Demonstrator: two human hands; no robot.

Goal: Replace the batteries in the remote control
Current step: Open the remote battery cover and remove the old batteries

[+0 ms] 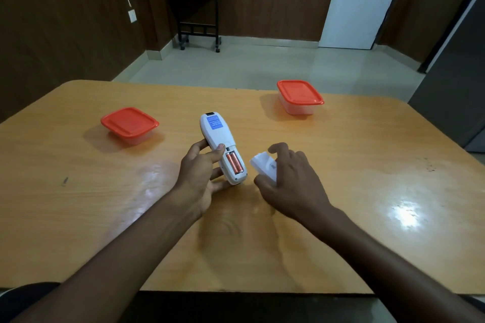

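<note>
We find the remote control (220,142) face-down above the table (341,165) in the left hand (199,173) grip; the right hand (288,178) holds the cover (263,165) — orange batteries (234,162) exposed. Next, we judge: set cover aside, extract cells.

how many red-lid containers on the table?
2. One red-lid container sits on the table at the left, the other far right. Both are closed and untouched by either hand.

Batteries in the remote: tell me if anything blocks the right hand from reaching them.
Nothing covers the batteries; the compartment lies open in the remote held by the left hand. But the right hand itself grips the removed battery cover, so it is occupied.
</note>
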